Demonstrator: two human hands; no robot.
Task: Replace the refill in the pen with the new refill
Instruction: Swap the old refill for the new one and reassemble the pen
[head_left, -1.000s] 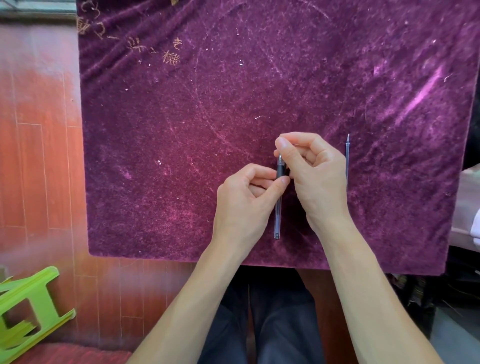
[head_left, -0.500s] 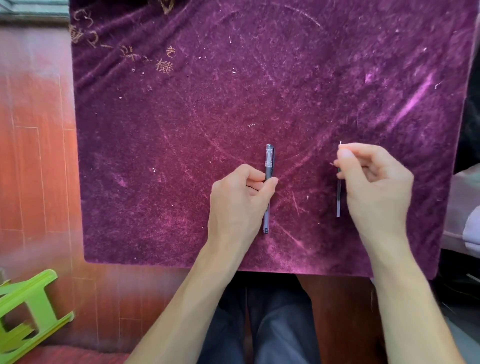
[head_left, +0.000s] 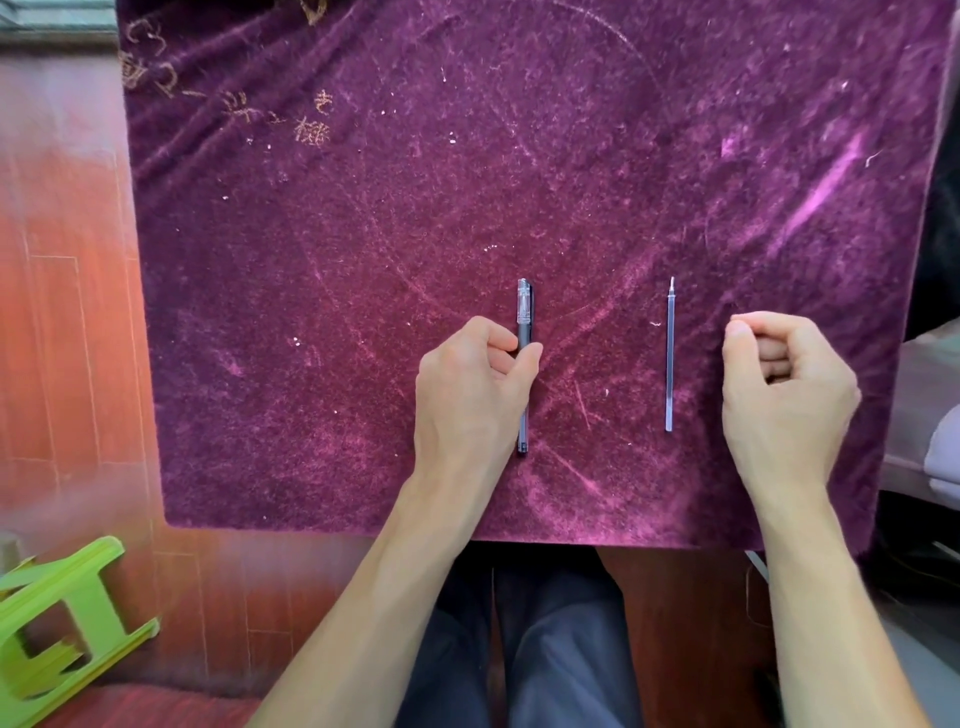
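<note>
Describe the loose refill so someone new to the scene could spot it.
On the purple velvet cloth, look between the two hands. The refill lies alone, just left of the right hand, pointing away from the person. Unlike the capped pen in the left hand, it is a bare thin tube, untouched.

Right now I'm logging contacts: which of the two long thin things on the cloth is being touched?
The capped pen, pinched by the left hand. The bare refill lies free beside the right hand.

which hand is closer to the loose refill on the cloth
Right. The right hand sits just to the right of the refill, curled and not touching it. The left hand is farther off to its left, holding the pen.
</note>
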